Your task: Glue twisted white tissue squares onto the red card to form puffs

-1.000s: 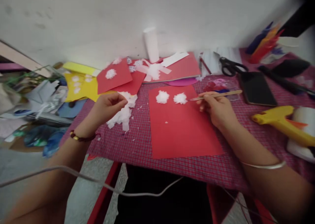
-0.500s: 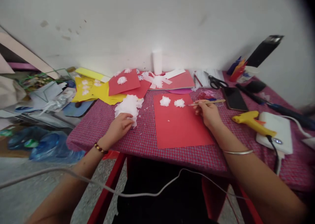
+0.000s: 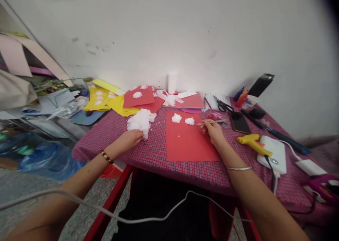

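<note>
1. Two white paper tufts (image 3: 176, 118) sit far on the red sheet (image 3: 190, 147); nearer lies only a speck (image 3: 178, 136) (seemingly partway);
2. right hand (image 3: 215, 131), fingers clamped on a wooden stick (image 3: 219, 121) by the right tuft (image 3: 189, 121);
3. left hand (image 3: 131, 138), fingers bunched at white paper pieces (image 3: 140, 121); cannot tell if gripping.

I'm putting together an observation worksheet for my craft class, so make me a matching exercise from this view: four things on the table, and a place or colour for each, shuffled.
Things:
1. Glue gun
2. Scissors
3. Thin stick
4. White paper pile

Places and colours:
A. Held in the right hand
B. Black-handled
C. At the left hand
D. Bright yellow

Right pairs: 1-D, 2-B, 3-A, 4-C
</note>
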`<action>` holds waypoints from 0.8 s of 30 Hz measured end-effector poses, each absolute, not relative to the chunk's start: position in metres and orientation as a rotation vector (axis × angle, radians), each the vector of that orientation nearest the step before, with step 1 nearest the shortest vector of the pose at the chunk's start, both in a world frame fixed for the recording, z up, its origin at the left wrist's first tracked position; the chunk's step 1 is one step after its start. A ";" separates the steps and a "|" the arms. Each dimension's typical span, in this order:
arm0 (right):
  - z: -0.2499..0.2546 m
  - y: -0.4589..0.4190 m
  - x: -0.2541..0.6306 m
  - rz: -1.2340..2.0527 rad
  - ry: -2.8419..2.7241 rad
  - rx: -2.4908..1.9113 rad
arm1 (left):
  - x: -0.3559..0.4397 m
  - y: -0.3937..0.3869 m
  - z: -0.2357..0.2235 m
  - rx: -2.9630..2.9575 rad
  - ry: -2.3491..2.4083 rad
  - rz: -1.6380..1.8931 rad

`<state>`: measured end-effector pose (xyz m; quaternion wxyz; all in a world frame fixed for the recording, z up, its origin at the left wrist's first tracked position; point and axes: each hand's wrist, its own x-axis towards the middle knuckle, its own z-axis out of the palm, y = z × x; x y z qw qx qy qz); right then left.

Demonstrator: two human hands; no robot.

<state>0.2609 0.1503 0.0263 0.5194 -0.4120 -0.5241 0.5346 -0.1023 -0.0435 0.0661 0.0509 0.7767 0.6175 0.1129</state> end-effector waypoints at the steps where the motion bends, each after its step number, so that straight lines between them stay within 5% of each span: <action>1: 0.026 0.150 0.261 1.283 -1.265 -0.988 | -0.101 -0.044 0.063 2.367 1.874 0.343; 14: 0.025 0.148 0.262 1.265 -1.337 -0.987 | -0.087 -0.022 0.075 2.106 2.086 0.776; 24: 0.020 0.150 0.262 1.293 -1.362 -0.995 | -0.095 -0.043 0.070 2.332 1.859 0.420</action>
